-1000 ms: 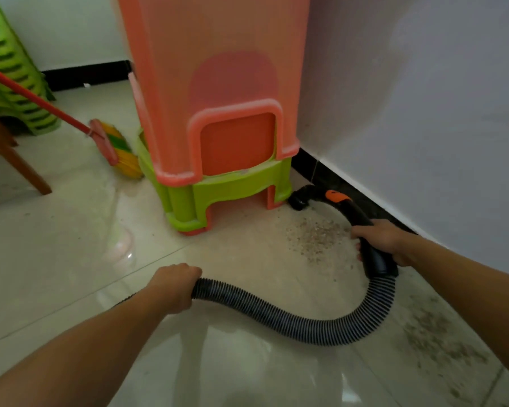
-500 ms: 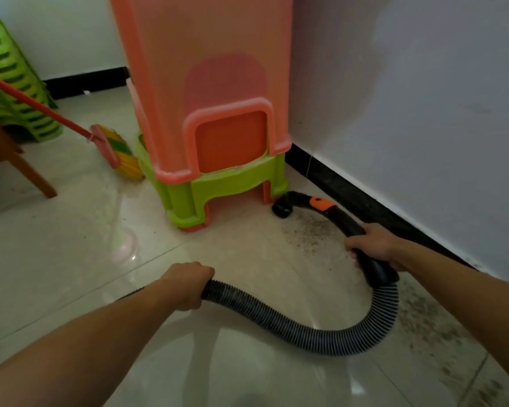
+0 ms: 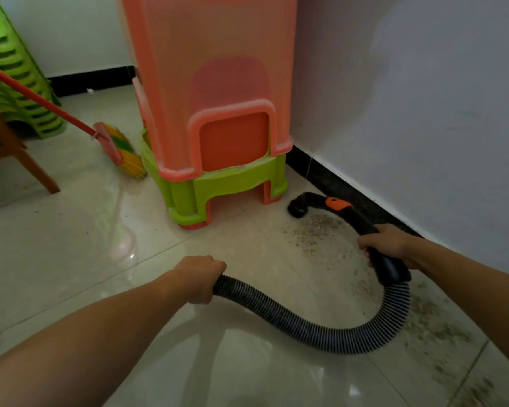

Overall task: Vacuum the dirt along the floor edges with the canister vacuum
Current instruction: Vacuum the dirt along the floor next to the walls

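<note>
Head camera looks down on the step in hand: sucking up grit beside the wall, a pass I judge only partly done. At the left, the left hand (image 3: pixel 200 277) is clenched round the ribbed hose (image 3: pixel 306 327), knuckles up, fingers curled under it and mostly hidden. From those fingers the hose runs rightward, sags to the floor tiles (image 3: pixel 71 259) and loops up to the other hand. Beyond the left fingers, farther from the person, stands a stack of plastic stools (image 3: pixel 227 183), pink over green.

Just right of the stack's nearest leg, the nozzle mouth (image 3: pixel 299 205) points down at the floor, well ahead of the right fingers; I cannot tell whether it touches the tiles. Between the mouth and those fingers lies a patch of dirt (image 3: pixel 315 230).

The right hand (image 3: pixel 388 245) grasps the black handle tube (image 3: pixel 362 221), its fingers wrapped over it, nearer the person than the orange switch (image 3: pixel 337 203). Just beyond these fingers runs the black skirting (image 3: pixel 335 177). Behind them, toward the person, more grit (image 3: pixel 441 327) is scattered along the wall edge. The canister itself is out of view.

The next move, as I read it, calls for drawing the mouth back over the patch toward the right fingers, held low. The left hand should meanwhile feed slack so the loop does not drag through the grit.
</note>
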`<move>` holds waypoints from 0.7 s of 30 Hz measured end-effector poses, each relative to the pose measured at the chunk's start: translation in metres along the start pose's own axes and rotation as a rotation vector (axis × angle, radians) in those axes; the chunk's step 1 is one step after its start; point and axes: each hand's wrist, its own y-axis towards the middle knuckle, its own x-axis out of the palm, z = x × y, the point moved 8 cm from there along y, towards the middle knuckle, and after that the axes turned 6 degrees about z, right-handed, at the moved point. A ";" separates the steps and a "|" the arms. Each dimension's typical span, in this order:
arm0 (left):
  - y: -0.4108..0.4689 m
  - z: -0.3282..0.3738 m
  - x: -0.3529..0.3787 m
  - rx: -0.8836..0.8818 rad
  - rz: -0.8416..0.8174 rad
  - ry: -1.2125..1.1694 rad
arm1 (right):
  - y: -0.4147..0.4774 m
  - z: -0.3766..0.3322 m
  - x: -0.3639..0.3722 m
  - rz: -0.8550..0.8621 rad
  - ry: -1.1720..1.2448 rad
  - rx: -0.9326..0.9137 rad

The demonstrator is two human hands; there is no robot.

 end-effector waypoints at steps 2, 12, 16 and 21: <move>-0.001 0.003 0.003 0.015 -0.014 0.013 | 0.002 -0.005 0.003 0.010 0.005 -0.009; -0.014 -0.039 0.001 -0.124 -0.012 -0.001 | 0.018 -0.040 0.031 0.063 0.103 -0.032; -0.020 -0.051 0.011 -0.153 -0.037 -0.035 | 0.019 -0.035 0.040 -0.031 0.077 0.016; -0.005 -0.012 0.026 -0.020 -0.062 -0.070 | 0.014 -0.005 0.000 0.108 0.045 0.047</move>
